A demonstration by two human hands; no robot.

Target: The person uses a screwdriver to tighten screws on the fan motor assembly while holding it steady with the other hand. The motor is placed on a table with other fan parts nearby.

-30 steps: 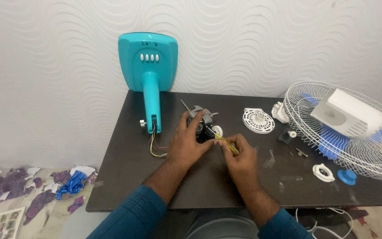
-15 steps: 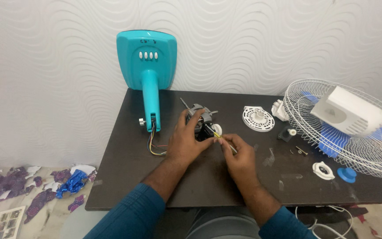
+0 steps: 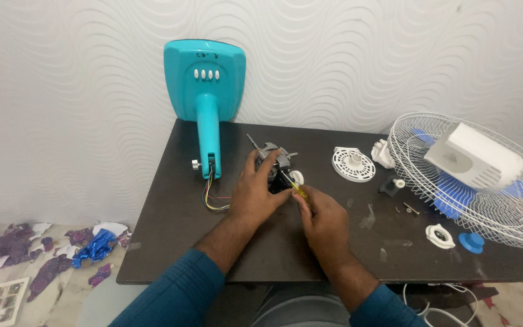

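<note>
Grey metal fan motor stays clamped under the left hand – position unchanged from a second ago. The right hand, just beside it, keeps a closed grip on a yellow-handled screwdriver, tip at the motor; work continues at one spot.

I work in a home room used as a makeshift repair spot. A white wave-textured wall fills the upper frame, and my bench is a scuffed dark table pushed against it. At lower left, torn paper scraps litter the bare floor.
</note>
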